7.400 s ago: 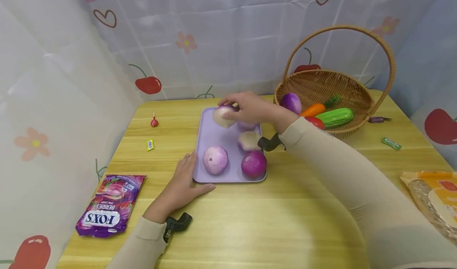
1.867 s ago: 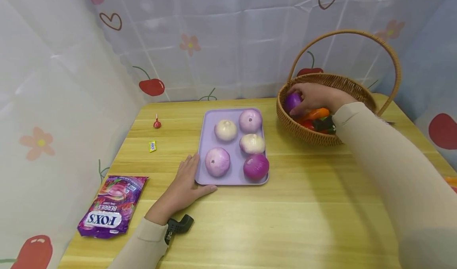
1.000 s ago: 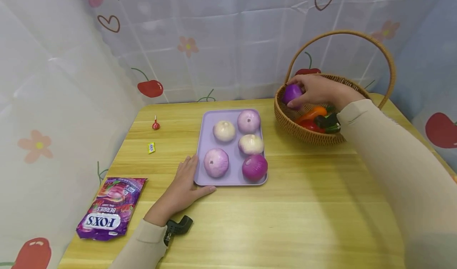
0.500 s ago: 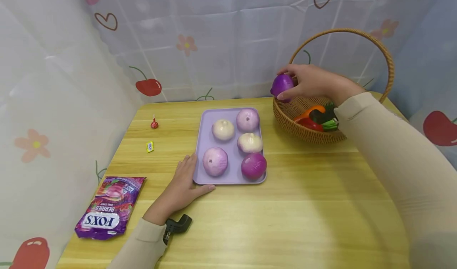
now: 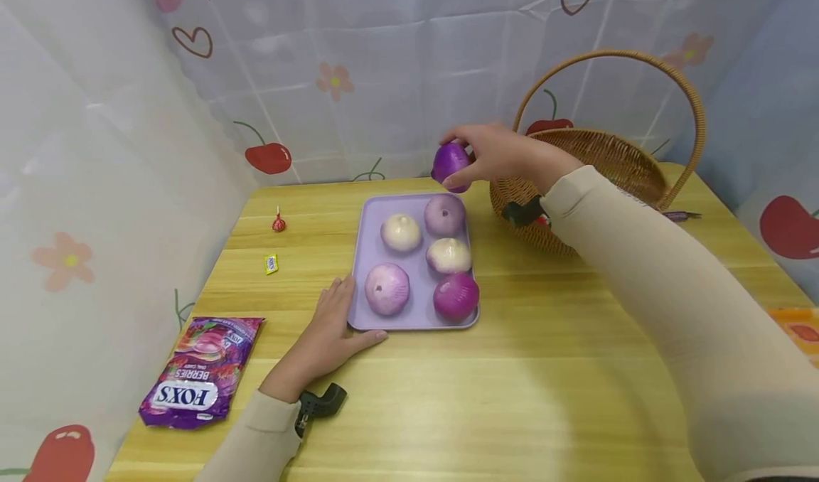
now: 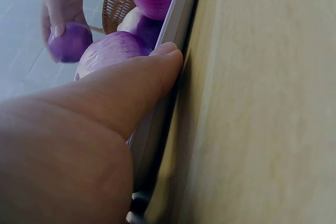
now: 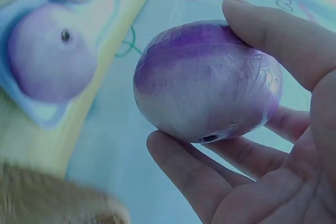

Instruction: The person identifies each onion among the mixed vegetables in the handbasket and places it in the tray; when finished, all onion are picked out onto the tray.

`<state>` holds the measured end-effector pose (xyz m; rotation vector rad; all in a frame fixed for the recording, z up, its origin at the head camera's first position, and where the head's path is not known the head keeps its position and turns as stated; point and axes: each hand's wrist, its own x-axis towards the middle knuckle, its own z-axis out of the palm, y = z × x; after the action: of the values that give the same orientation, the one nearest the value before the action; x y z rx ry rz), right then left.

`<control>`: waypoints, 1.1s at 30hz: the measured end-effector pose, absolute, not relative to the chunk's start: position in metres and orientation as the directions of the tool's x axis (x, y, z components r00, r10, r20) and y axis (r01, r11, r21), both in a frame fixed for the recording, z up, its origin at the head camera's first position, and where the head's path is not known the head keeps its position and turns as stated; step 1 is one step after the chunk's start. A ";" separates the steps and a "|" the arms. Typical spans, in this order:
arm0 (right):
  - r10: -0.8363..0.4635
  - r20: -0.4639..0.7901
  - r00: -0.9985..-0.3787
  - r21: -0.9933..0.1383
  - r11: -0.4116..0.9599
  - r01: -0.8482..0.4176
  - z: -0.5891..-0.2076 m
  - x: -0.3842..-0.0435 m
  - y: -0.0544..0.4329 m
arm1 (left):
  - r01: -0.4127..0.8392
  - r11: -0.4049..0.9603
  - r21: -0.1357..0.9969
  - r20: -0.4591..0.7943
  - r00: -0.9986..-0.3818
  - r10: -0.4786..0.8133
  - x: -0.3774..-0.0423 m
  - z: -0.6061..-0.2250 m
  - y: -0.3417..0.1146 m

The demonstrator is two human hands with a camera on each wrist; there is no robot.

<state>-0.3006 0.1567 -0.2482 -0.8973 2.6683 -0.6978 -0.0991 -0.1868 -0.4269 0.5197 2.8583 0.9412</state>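
Note:
My right hand (image 5: 502, 156) holds a purple onion (image 5: 451, 165) between thumb and fingers, in the air above the far right corner of a lilac tray (image 5: 416, 318). The right wrist view shows this onion (image 7: 205, 82) close up, with a shiny skin. Several onions lie on the tray: a pale one (image 5: 401, 233), a light purple one (image 5: 387, 289) and a deep purple one (image 5: 456, 296) among them. My left hand (image 5: 323, 336) rests at the tray's near left corner, fingers straight along its side. In the left wrist view the thumb (image 6: 131, 82) lies against the tray's edge.
A wicker basket (image 5: 601, 155) with a tall handle stands at the back right; my right arm hides most of what it holds. On the left lie a lollipop (image 5: 278, 222), a yellow candy (image 5: 271, 264) and a purple candy bag (image 5: 201, 372). An orange bag (image 5: 800, 329) shows at the right edge.
My right hand set a pale onion on the tray, then took the purple onion out of the basket and carried it left to above the tray. The left hand has stayed in place.

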 end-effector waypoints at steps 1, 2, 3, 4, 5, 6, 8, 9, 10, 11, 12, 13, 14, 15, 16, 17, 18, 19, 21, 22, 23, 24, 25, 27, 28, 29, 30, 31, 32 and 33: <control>-0.625 -0.071 -0.778 -0.505 0.695 -0.512 -0.251 -0.303 0.151 | 0.292 0.752 0.591 0.025 -0.938 0.345 -0.099 -0.427 -0.187; -0.629 -0.071 -0.774 -0.502 0.693 -0.517 -0.254 -0.304 0.145 | 0.294 0.751 0.591 0.028 -0.938 0.345 -0.099 -0.427 -0.187; -0.633 -0.072 -0.770 -0.503 0.690 -0.520 -0.257 -0.306 0.139 | 0.297 0.750 0.591 0.031 -0.937 0.347 -0.099 -0.427 -0.187; -0.639 -0.072 -0.766 -0.503 0.686 -0.525 -0.261 -0.307 0.133 | 0.299 0.750 0.590 0.033 -0.937 0.347 -0.099 -0.427 -0.187; -0.640 -0.075 -0.765 -0.510 0.684 -0.522 -0.265 -0.308 0.128 | 0.300 0.748 0.591 0.035 -0.937 0.348 -0.100 -0.428 -0.188; -0.640 -0.074 -0.765 -0.514 0.682 -0.520 -0.268 -0.308 0.122 | 0.301 0.748 0.592 0.034 -0.936 0.349 -0.100 -0.428 -0.188; -0.639 -0.073 -0.766 -0.535 0.673 -0.511 -0.275 -0.310 0.112 | 0.296 0.748 0.594 0.030 -0.937 0.347 -0.099 -0.428 -0.188; -0.637 -0.073 -0.768 -0.548 0.669 -0.502 -0.278 -0.311 0.108 | 0.292 0.749 0.595 0.026 -0.938 0.345 -0.099 -0.428 -0.188; -0.632 -0.071 -0.772 -0.562 0.665 -0.492 -0.282 -0.313 0.104 | 0.291 0.750 0.594 0.025 -0.938 0.345 -0.099 -0.428 -0.188; -0.627 -0.069 -0.776 -0.573 0.662 -0.483 -0.286 -0.314 0.101 | 0.288 0.750 0.595 0.021 -0.939 0.344 -0.099 -0.428 -0.188; -0.622 -0.065 -0.781 -0.580 0.660 -0.477 -0.289 -0.316 0.098 | 0.285 0.752 0.594 0.017 -0.939 0.342 -0.099 -0.428 -0.188; -0.617 -0.061 -0.784 -0.590 0.656 -0.471 -0.292 -0.318 0.095 | 0.282 0.754 0.594 0.013 -0.940 0.341 -0.100 -0.428 -0.188; -0.612 -0.056 -0.789 -0.594 0.655 -0.467 -0.296 -0.320 0.093 | 0.280 0.755 0.593 0.010 -0.940 0.341 -0.100 -0.428 -0.188; -0.608 -0.052 -0.792 -0.596 0.656 -0.464 -0.299 -0.322 0.091 | 0.279 0.757 0.591 0.007 -0.940 0.341 -0.099 -0.428 -0.188; -0.602 -0.047 -0.797 -0.597 0.657 -0.460 -0.302 -0.323 0.089 | 0.280 0.756 0.591 0.008 -0.940 0.342 -0.099 -0.428 -0.188; -0.596 -0.044 -0.801 -0.598 0.658 -0.457 -0.304 -0.325 0.087 | 0.278 0.757 0.591 0.007 -0.940 0.340 -0.099 -0.427 -0.188; -0.589 -0.043 -0.807 -0.599 0.662 -0.451 -0.307 -0.327 0.085 | 0.280 0.757 0.590 0.009 -0.940 0.340 -0.099 -0.427 -0.188; -0.584 -0.043 -0.811 -0.598 0.665 -0.447 -0.309 -0.328 0.082 | 0.280 0.757 0.590 0.010 -0.940 0.340 -0.099 -0.426 -0.189; -0.571 -0.055 -0.819 -0.597 0.676 -0.431 -0.314 -0.330 0.077 | 0.283 0.756 0.591 0.015 -0.940 0.340 -0.098 -0.426 -0.189; -0.566 -0.061 -0.822 -0.594 0.682 -0.426 -0.316 -0.330 0.073 | 0.283 0.755 0.591 0.018 -0.941 0.339 -0.098 -0.426 -0.189; -0.562 -0.072 -0.824 -0.591 0.690 -0.419 -0.318 -0.330 0.070 | 0.284 0.756 0.590 0.018 -0.941 0.339 -0.098 -0.426 -0.190; -0.557 -0.084 -0.826 -0.587 0.698 -0.411 -0.320 -0.329 0.067 | 0.281 0.756 0.591 0.017 -0.941 0.337 -0.098 -0.425 -0.190; -0.553 -0.097 -0.827 -0.585 0.704 -0.403 -0.321 -0.329 0.064 | 0.280 0.756 0.591 0.015 -0.942 0.336 -0.099 -0.425 -0.190; -0.544 -0.114 -0.831 -0.576 0.718 -0.391 -0.325 -0.328 0.058 | 0.276 0.760 0.588 0.010 -0.942 0.334 -0.099 -0.425 -0.190; -0.545 -0.119 -0.830 -0.570 0.722 -0.393 -0.326 -0.327 0.056 | 0.273 0.762 0.588 0.006 -0.943 0.333 -0.099 -0.426 -0.190; -0.549 -0.123 -0.827 -0.561 0.726 -0.398 -0.327 -0.326 0.054 | 0.275 0.761 0.587 0.005 -0.942 0.336 -0.099 -0.426 -0.190; -0.553 -0.123 -0.824 -0.550 0.729 -0.407 -0.328 -0.326 0.052 | 0.272 0.762 0.587 0.001 -0.942 0.336 -0.099 -0.427 -0.190; -0.561 -0.126 -0.818 -0.538 0.731 -0.419 -0.329 -0.325 0.050 | 0.273 0.762 0.587 0.000 -0.941 0.338 -0.100 -0.427 -0.190; -0.571 -0.129 -0.811 -0.528 0.732 -0.431 -0.330 -0.325 0.048 | 0.271 0.762 0.588 -0.002 -0.942 0.337 -0.100 -0.428 -0.190; -0.584 -0.132 -0.801 -0.514 0.731 -0.448 -0.331 -0.325 0.046 | 0.272 0.760 0.590 -0.001 -0.941 0.337 -0.099 -0.428 -0.190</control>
<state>-0.3246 0.0464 -0.3313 -0.8090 2.6499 -0.6791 -0.0993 -0.1898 -0.4281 0.4938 2.8464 0.9287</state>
